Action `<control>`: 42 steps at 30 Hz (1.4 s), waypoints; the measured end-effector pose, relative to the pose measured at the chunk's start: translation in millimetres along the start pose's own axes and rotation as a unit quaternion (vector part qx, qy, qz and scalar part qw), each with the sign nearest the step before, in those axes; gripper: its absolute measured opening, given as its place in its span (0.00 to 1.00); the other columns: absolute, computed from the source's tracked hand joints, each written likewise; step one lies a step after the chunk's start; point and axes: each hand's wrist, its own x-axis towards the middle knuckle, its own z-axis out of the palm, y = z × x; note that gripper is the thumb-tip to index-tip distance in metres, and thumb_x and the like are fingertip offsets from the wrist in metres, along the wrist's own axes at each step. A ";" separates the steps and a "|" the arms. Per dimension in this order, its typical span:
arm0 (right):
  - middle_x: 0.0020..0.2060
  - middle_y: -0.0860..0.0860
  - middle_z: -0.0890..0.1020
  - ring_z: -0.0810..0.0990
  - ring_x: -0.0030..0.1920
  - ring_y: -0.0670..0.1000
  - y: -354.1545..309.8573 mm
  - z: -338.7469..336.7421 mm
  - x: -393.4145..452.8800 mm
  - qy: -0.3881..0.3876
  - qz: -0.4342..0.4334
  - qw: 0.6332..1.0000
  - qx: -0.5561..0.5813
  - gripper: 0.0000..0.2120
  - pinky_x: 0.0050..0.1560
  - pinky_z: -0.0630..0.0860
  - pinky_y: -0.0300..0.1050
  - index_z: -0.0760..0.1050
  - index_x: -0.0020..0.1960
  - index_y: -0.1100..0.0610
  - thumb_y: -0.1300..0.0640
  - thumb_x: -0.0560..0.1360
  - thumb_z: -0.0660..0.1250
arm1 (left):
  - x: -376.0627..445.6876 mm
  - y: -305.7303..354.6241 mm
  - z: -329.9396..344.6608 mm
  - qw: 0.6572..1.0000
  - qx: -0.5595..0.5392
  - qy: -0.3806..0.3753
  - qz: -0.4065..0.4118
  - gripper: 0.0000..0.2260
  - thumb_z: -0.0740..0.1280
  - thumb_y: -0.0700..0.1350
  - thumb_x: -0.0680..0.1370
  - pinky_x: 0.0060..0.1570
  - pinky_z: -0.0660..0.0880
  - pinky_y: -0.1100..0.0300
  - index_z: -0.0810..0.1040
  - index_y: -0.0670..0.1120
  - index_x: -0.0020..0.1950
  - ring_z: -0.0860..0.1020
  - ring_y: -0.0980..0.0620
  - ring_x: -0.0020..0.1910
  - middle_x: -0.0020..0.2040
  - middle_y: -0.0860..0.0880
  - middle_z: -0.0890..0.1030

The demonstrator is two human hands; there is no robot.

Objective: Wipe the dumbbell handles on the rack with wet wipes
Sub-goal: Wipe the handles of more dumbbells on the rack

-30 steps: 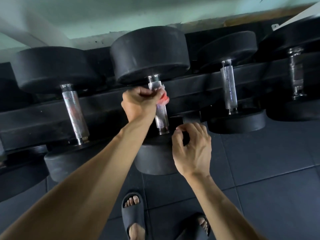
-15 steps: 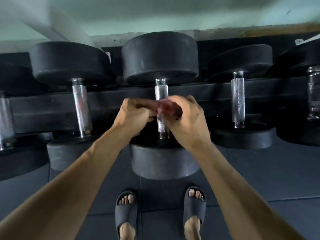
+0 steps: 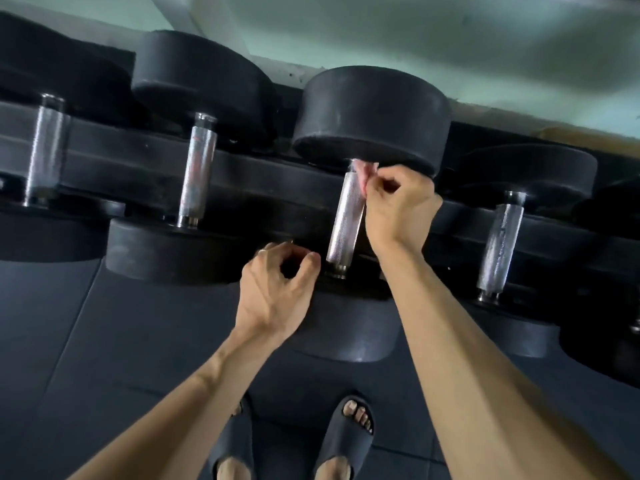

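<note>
A black dumbbell rack [image 3: 263, 181] holds several black dumbbells with knurled steel handles. My right hand [image 3: 398, 209] pinches a small pinkish wet wipe [image 3: 364, 172] against the top of the centre dumbbell's handle [image 3: 346, 220], just below its upper weight head [image 3: 374, 116]. My left hand [image 3: 277, 289] hovers below and left of that handle, near the lower weight head, its fingers loosely curled and holding nothing. Other handles stand to the left [image 3: 197, 171] and right [image 3: 500, 244].
Dark rubber floor tiles [image 3: 104, 358] lie below the rack. My feet in dark slide sandals [image 3: 349, 434] stand close under the centre dumbbell. A pale green wall [image 3: 415, 36] runs behind the rack.
The wipe passed from my left hand to my right hand. My right hand rose to the top of the centre handle; my left hand dropped to its lower end. The view swung left and tilted.
</note>
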 end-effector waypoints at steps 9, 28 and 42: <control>0.27 0.44 0.79 0.78 0.28 0.44 8.3 -8.3 -6.2 -0.080 0.098 0.992 -0.006 0.13 0.31 0.74 0.32 0.82 0.37 0.58 0.53 0.78 0.70 | 0.0 -7.5 4.0 0.999 0.017 0.011 0.029 0.16 0.59 0.52 0.74 0.34 0.65 0.63 0.80 0.44 0.37 0.75 0.56 0.40 0.36 0.53 0.77; 0.34 0.42 0.85 0.83 0.38 0.39 13.8 -34.7 -33.7 -0.281 0.080 0.955 -0.053 0.07 0.39 0.76 0.31 0.84 0.37 0.56 0.55 0.72 0.77 | 1.6 -10.3 4.9 0.998 0.034 0.026 0.048 0.17 0.58 0.51 0.74 0.34 0.65 0.63 0.80 0.42 0.37 0.75 0.55 0.39 0.35 0.52 0.77; 0.27 0.41 0.81 0.81 0.33 0.37 12.5 -42.5 -9.2 -0.372 0.057 0.920 -0.113 0.09 0.32 0.69 0.25 0.81 0.33 0.55 0.61 0.70 0.78 | 1.1 -12.8 7.3 0.996 0.038 0.042 0.064 0.19 0.58 0.51 0.74 0.36 0.68 0.55 0.79 0.36 0.39 0.75 0.47 0.36 0.37 0.44 0.79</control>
